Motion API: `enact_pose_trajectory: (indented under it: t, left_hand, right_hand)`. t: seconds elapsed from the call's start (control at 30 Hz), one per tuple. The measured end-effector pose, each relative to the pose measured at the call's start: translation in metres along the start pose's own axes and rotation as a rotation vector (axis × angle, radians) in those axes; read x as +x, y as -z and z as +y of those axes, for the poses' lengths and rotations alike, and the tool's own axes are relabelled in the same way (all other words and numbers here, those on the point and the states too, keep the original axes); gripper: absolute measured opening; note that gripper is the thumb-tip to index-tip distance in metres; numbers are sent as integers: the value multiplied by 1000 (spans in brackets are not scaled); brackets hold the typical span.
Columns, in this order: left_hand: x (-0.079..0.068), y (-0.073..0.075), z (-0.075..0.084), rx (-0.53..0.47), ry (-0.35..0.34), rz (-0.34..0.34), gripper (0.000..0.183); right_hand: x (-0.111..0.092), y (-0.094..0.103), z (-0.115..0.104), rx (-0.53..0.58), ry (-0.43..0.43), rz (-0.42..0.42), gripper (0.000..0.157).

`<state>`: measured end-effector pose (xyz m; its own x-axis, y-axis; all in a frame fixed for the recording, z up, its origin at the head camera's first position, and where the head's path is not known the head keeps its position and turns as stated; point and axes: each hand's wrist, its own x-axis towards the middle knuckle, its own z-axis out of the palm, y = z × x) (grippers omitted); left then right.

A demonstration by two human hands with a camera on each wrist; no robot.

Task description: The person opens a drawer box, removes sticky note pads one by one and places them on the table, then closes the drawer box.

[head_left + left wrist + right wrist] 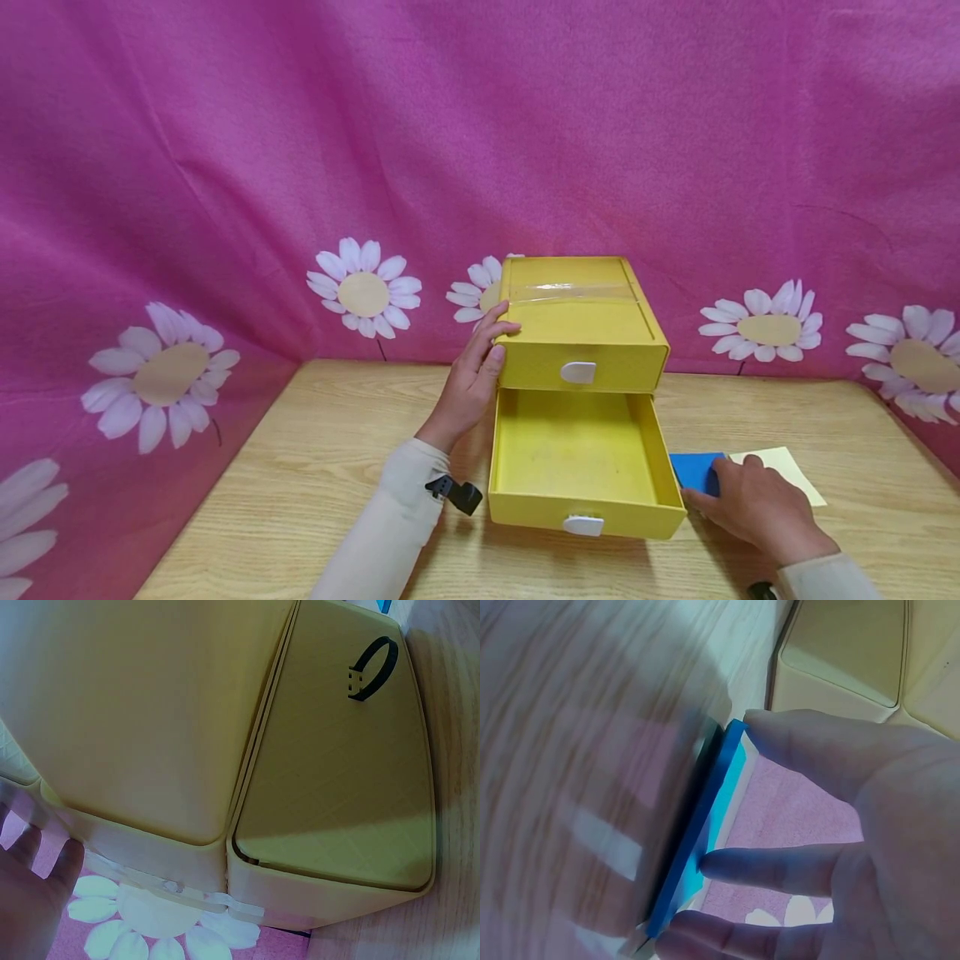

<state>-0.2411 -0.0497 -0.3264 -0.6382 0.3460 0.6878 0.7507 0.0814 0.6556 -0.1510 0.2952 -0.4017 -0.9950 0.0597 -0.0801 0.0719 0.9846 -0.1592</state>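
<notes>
A yellow two-drawer box (573, 312) stands on the table, its upper drawer (525, 367) closed and its lower drawer (570, 450) pulled out with nothing inside. My left hand (468, 387) rests against the box's upper left side, fingers at the top edge and thumb near the front corner. To the right of the pulled-out drawer, my right hand (757, 500) holds a blue pad of paper (693, 468) by its edges. In the right wrist view the thumb is at one end of the pad, one fingertip touches its face and other fingers reach the far end.
A pale yellow paper square (787, 468) lies beside the blue pad, partly behind my right hand. White tabs (583, 525) mark the drawer fronts. Clear tape (570, 292) crosses the box top. A pink flowered cloth (600, 125) hangs behind the wooden table (315, 467).
</notes>
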Motion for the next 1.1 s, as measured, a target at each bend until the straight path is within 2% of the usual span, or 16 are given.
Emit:
enact_pose_trajectory:
  t: [0.37, 0.67, 0.87, 1.1]
  left_hand:
    - [0, -1, -1, -1, -9, 2, 29]
    - [0, 0, -1, -3, -14, -2, 29]
    - [0, 0, 0, -13, -18, -1, 29]
    - [0, 0, 0, -15, -14, 0, 29]
  right_hand:
    - [0, 6, 1, -11, -2, -18, 78]
    - [4, 16, 1, 11, 4, -29, 73]
    - [1, 22, -1, 52, 55, 49, 62]
    - [-4, 27, -7, 94, 92, 119, 57]
